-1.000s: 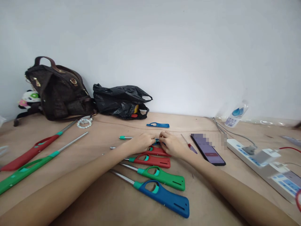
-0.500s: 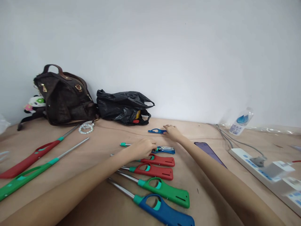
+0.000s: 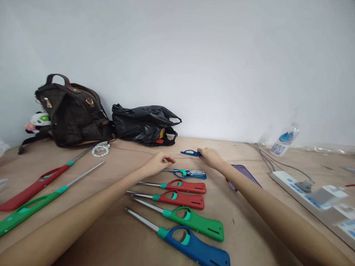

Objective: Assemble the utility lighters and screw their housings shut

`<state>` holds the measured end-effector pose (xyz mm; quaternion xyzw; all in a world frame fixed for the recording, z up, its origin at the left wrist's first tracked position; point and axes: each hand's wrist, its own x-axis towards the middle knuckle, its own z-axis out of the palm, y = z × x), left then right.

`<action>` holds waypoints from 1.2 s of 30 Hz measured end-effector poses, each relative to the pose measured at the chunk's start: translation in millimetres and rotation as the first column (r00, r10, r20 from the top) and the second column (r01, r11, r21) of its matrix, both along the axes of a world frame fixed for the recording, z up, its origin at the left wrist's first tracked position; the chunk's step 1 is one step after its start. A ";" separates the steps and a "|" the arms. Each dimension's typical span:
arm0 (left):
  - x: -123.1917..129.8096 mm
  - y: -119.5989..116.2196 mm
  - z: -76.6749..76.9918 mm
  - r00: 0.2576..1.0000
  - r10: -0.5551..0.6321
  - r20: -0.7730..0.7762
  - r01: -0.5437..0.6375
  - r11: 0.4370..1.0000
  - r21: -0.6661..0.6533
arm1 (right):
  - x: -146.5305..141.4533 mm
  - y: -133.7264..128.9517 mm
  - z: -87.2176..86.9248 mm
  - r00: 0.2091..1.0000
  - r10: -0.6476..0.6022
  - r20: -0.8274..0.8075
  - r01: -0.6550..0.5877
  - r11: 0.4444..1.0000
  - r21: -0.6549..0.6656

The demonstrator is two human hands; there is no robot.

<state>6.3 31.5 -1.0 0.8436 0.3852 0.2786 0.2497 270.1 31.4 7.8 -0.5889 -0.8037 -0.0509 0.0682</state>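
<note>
Right hand's grip (image 3: 208, 156) pinches a flat blue shell (image 3: 190, 153) with a loop-shaped opening; left hand (image 3: 158, 163) loosely curled, empty.

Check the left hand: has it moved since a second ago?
Yes. The left hand has let go of the opened blue lighter and drawn back toward the black plastic bag.

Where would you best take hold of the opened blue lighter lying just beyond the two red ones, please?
Probably at its handle end: the opened blue lighter lies flat with the metal tube pointing left and the handle to the right. Coming from above, pinching across the handle's long edges near the green trigger looks safest, since the shell is off and the inner parts look exposed. The left hand hovers nearest.
</note>
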 end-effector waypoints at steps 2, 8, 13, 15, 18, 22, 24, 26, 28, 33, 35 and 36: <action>-6.4 -6.4 0.2 0.999 0.004 -0.038 -0.003 0.999 0.040 | 2.0 -12.2 2.9 1.000 0.021 -0.022 -0.021 1.000 -0.004; -9.3 -26.2 1.3 0.986 -0.017 -0.168 0.044 0.986 0.158 | -2.5 -39.4 -7.9 0.946 0.171 -0.274 -0.191 0.980 -0.049; -7.5 -25.0 1.7 0.989 0.075 -0.127 -0.047 0.976 0.214 | -8.3 -49.4 -20.1 0.921 0.167 -0.352 -0.201 0.977 -0.063; -9.5 -23.7 1.2 0.991 0.110 -0.079 -0.089 0.971 0.224 | -10.0 -52.2 -22.2 0.947 0.132 -0.294 -0.149 0.988 -0.035; -11.7 -22.8 -1.4 0.994 0.106 -0.029 -0.097 0.969 0.226 | -12.1 -56.2 -22.7 0.973 0.090 -0.213 -0.094 0.995 -0.009; -8.2 -22.6 -5.1 0.998 0.059 0.006 -0.059 0.969 0.241 | -15.9 -60.6 -18.7 0.964 0.145 -0.222 -0.151 0.989 -0.007; -4.8 -22.2 -5.1 1.000 0.022 0.013 -0.025 0.966 0.258 | -18.2 -61.4 -16.1 0.951 0.188 -0.245 -0.196 0.981 -0.007; -2.0 -21.6 -4.1 1.000 -0.008 0.007 0.006 0.964 0.268 | -20.0 -61.1 -14.4 0.944 0.209 -0.256 -0.218 0.976 -0.008; -0.3 -21.3 -2.8 1.000 -0.015 -0.012 0.018 0.964 0.267 | -21.0 -60.7 -13.5 0.939 0.223 -0.263 -0.234 0.972 -0.009; -0.6 -23.3 -4.0 0.998 0.004 -0.056 0.010 0.970 0.243 | -21.2 -61.0 -15.8 0.924 0.265 -0.274 -0.266 0.963 0.034; -1.4 -23.7 -6.4 0.998 0.015 -0.061 0.000 0.974 0.228 | -20.9 -60.2 -19.8 0.909 0.300 -0.288 -0.291 0.954 0.075; -1.9 -23.4 -7.9 0.998 0.018 -0.062 -0.004 0.976 0.217 | -20.6 -59.3 -22.4 0.898 0.323 -0.299 -0.308 0.946 0.098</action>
